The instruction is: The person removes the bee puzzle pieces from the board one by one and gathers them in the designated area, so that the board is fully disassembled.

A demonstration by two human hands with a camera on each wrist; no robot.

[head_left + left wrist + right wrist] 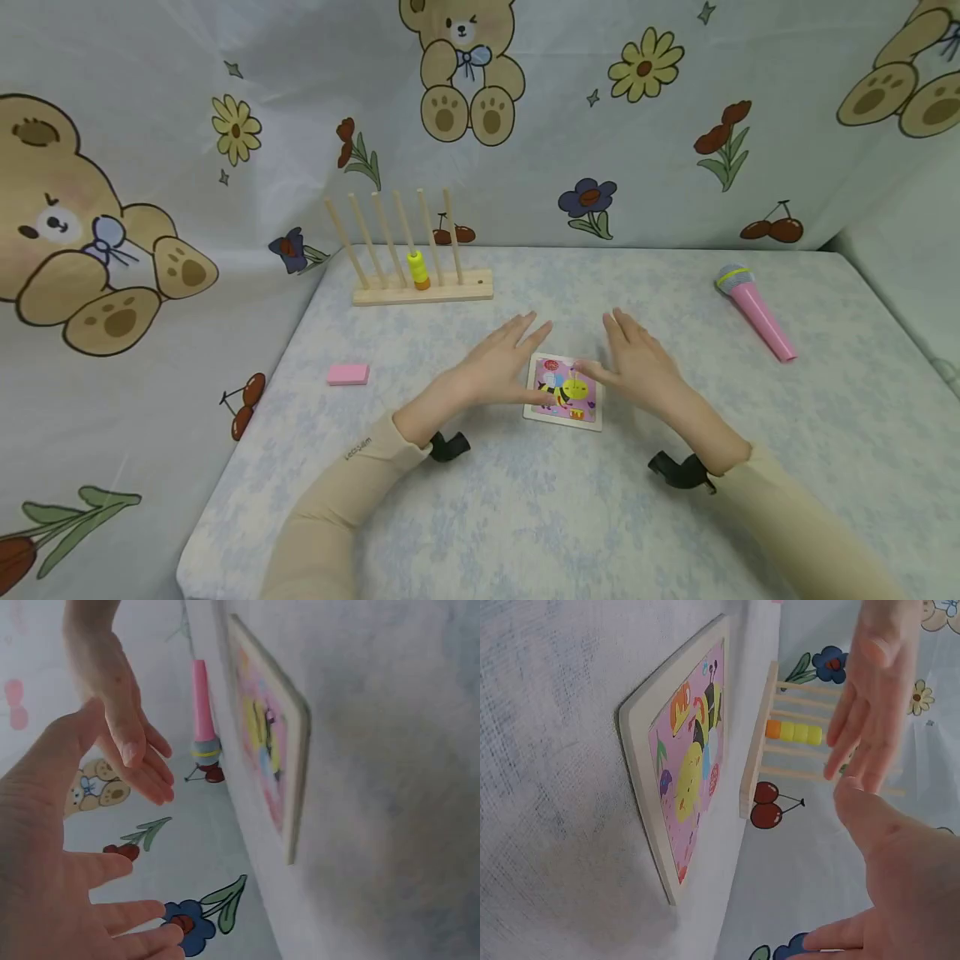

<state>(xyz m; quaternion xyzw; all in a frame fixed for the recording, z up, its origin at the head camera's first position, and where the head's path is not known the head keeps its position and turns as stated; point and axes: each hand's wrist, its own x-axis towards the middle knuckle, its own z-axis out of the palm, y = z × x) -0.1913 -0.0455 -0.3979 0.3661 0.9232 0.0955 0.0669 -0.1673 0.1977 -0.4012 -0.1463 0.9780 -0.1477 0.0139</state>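
Note:
A square wooden picture puzzle [564,412] with a bee on a pink ground lies flat on the table, between and below both hands. My left hand [501,367] hovers over its left side, fingers spread, holding nothing. Over the right side hovers my right hand [637,367], its fingers extended and also without any object. In the left wrist view the puzzle [262,735] is seen edge-on, apart from the hand. The right wrist view shows the puzzle's bee picture [690,750] inside a pale wooden frame, with the left hand [874,705] beyond it.
At the back left stands a wooden peg rack [423,293] with yellow and orange beads [417,268] on one peg. A pink block [348,375] lies at the left. The pink toy microphone [757,312] rests at the back right. A bear-print cloth [540,167] hangs behind the table.

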